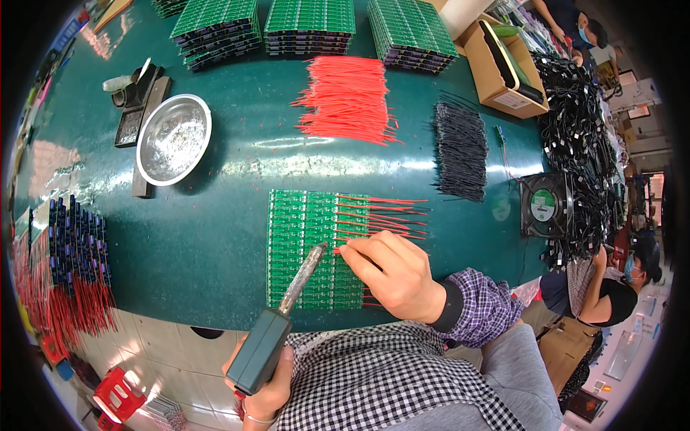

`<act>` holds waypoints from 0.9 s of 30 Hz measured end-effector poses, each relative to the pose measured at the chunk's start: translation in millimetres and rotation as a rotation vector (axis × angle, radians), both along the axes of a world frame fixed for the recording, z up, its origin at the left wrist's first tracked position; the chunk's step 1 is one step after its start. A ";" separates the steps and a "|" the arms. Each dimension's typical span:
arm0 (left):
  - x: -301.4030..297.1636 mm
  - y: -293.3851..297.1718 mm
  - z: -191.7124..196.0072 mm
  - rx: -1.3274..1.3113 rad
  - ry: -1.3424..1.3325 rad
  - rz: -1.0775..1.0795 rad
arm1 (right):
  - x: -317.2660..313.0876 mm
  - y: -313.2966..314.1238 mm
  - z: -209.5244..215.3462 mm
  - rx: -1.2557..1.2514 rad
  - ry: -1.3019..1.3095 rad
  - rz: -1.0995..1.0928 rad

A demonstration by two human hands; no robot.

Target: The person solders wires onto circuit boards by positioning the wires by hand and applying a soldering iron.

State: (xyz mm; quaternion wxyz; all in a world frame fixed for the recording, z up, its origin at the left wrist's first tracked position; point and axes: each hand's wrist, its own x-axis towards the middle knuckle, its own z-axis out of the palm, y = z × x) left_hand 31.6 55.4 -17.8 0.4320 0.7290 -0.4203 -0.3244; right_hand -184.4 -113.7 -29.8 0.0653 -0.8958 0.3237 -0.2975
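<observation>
My left hand [274, 384] is wrapped round the grey-green body of a soldering gun [263, 350]. The gun's metal tip reaches up and right to a green circuit board panel [285, 248], near its middle. Beside that tip, my right hand [397, 276] pinches a thin red wire [338, 251] with its end at the panel. Several more red wires [402, 212] stick out to the right from the panel's right half. The palm of my right hand covers part of the panel's right edge.
A heap of red wires [345, 100] and a bundle of black wires [460, 151] lie beyond the panel. A metal bowl [203, 136] stands left, a small fan [544, 205] right. Board stacks [309, 25] line the back. Co-workers sit at right.
</observation>
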 end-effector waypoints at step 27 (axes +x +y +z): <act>2.6 10.2 -2.2 0.052 -0.015 -0.021 | 1.1 1.2 4.5 0.014 0.052 -0.004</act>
